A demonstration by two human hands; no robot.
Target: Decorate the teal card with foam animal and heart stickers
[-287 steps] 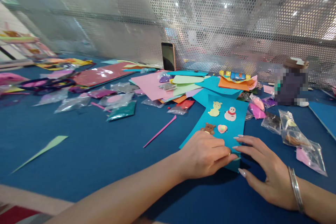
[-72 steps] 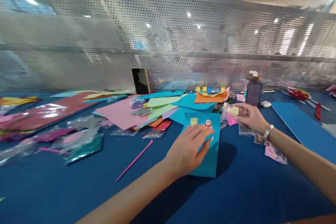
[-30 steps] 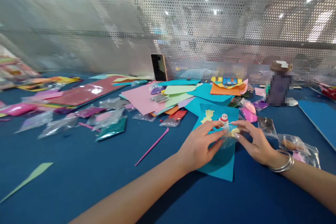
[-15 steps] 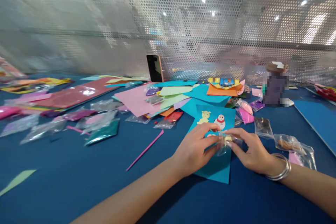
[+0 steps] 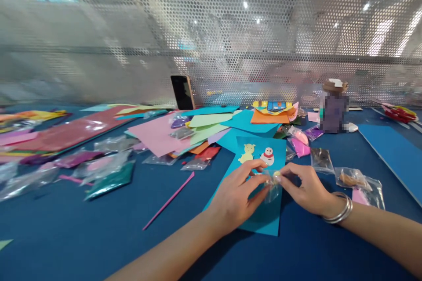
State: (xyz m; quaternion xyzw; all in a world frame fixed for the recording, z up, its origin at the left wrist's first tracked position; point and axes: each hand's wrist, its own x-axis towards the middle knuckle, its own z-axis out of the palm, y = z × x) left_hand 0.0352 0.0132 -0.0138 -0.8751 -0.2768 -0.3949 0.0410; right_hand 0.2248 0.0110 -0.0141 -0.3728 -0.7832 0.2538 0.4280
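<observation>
Over a blue card (image 5: 260, 224), my left hand (image 5: 235, 197) grips a small clear plastic bag (image 5: 272, 193) by its side. My right hand (image 5: 305, 188), with silver bangles on its wrist, pinches a small pale yellow piece of clay (image 5: 277, 174) between thumb and index finger at the bag's right edge. Whether the piece is wholly outside the bag I cannot tell. Above my fingers, the card carries a yellow bear figure (image 5: 247, 153) and a white snowman (image 5: 267, 156) with a red scarf. My left fingers partly hide the card's middle.
A pink stick (image 5: 169, 201) lies left of the card. Coloured papers (image 5: 158, 134) and a phone (image 5: 182, 92) stand behind. Bagged clay lies on both sides, including a teal bag (image 5: 112, 180) and a brown one (image 5: 351, 179). A blue board (image 5: 392, 153) is at right.
The pale yellow clay, earlier within the bag between both hands, is now at my right fingertips by the bag's edge. My view has swung slightly right.
</observation>
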